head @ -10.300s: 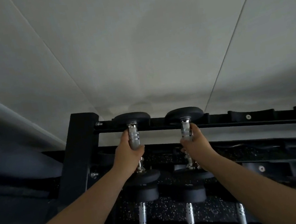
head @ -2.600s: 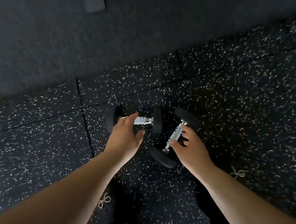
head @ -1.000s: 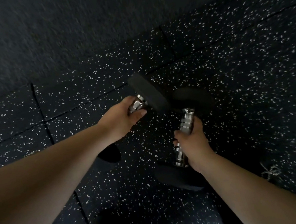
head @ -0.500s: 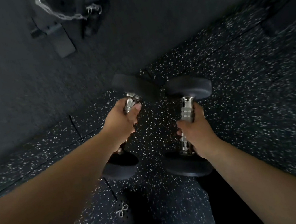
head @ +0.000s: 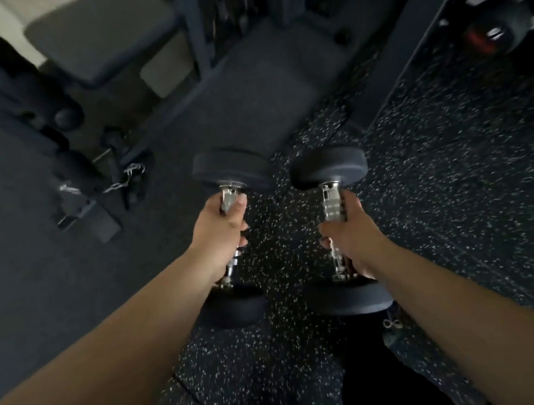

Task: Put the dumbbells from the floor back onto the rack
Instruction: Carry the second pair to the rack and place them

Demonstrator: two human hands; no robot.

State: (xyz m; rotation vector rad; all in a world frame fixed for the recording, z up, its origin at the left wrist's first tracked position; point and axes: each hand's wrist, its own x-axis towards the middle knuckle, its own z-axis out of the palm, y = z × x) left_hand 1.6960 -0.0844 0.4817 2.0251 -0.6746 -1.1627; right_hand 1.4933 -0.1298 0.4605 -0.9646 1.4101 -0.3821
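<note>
I hold two black dumbbells with chrome handles off the speckled floor, side by side and pointing away from me. My left hand (head: 220, 233) grips the handle of the left dumbbell (head: 229, 169). My right hand (head: 353, 234) grips the handle of the right dumbbell (head: 328, 167). The dark post of the rack (head: 406, 32) rises at the upper right, with a black weight (head: 495, 26) on it behind the post.
A weight machine with a padded seat (head: 101, 32), roller pads (head: 9, 88) and a chain attachment (head: 124, 182) stands at the upper left on a dark mat (head: 259, 92). Speckled rubber floor (head: 464, 190) spreads to the right. My shoes show at the bottom.
Both dumbbells have come up off the floor in my hands. My view has lifted from the floor towards the machine and the rack post.
</note>
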